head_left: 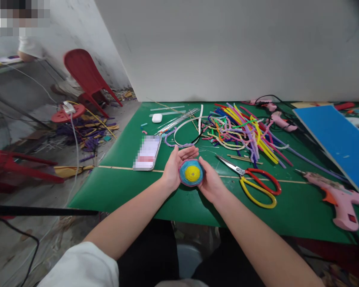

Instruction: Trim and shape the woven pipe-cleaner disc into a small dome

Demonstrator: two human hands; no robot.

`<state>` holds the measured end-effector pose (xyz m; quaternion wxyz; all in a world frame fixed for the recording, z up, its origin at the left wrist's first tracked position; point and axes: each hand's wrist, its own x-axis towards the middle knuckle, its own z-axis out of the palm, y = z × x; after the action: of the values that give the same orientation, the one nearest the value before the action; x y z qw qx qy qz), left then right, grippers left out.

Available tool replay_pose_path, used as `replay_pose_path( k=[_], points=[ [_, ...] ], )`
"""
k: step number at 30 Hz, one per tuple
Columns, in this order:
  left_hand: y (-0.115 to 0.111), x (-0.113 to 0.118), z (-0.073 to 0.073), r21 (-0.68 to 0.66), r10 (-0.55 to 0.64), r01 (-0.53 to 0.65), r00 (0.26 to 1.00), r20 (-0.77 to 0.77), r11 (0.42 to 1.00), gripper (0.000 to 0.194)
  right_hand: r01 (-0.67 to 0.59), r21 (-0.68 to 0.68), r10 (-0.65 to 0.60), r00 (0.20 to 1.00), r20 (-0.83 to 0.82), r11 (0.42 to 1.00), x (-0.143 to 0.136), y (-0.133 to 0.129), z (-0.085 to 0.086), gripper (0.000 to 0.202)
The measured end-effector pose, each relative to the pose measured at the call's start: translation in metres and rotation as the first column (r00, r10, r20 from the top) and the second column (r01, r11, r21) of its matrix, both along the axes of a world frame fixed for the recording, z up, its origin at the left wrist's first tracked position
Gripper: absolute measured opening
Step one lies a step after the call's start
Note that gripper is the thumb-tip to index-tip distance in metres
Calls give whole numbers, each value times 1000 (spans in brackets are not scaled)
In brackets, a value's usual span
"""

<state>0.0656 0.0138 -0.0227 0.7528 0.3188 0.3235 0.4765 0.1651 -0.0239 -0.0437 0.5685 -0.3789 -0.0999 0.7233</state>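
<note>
Between my two hands, just above the front part of the green table, is a round coiled disc with a yellow centre, a blue ring and a pinkish edge. My left hand cradles its left side, some fingers stretched out behind it. On the opposite side my right hand grips the rim, its fingertips partly hidden by the disc. Scissors with one red and one yellow handle lie open to the right of my right hand. A phone with a lit screen lies left of my left hand.
Behind my hands lies a tangle of coloured pipe cleaners. A pink glue gun rests at the right, near a blue board. A white earphone case is farther back. Red chairs and another person's arm are at left.
</note>
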Motion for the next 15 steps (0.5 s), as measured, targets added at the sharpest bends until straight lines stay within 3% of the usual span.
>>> replay_pose_path(
  k=[7, 10, 11, 13, 15],
  points=[
    [-2, 1, 1, 50, 26, -23, 998, -49, 998, 41, 0, 69, -7, 994, 109, 998, 2, -1, 3, 29],
    [-2, 1, 0, 28, 75, -74, 996, -50, 997, 36, 120, 199, -182, 928, 326, 973, 5, -2, 5, 34],
    [-3, 1, 0, 0, 63, -63, 997, -55, 998, 35, 150, 263, -256, 862, 437, 953, 7, -3, 7, 34],
    [-5, 2, -1, -76, -12, 8, 999, -48, 997, 35, 115, 400, -371, 656, 657, 909, 8, -6, 9, 32],
    [-7, 2, -1, -162, -93, 89, 996, -13, 983, 37, -73, 516, -446, 407, 797, 854, 8, -10, 10, 30]
  ],
)
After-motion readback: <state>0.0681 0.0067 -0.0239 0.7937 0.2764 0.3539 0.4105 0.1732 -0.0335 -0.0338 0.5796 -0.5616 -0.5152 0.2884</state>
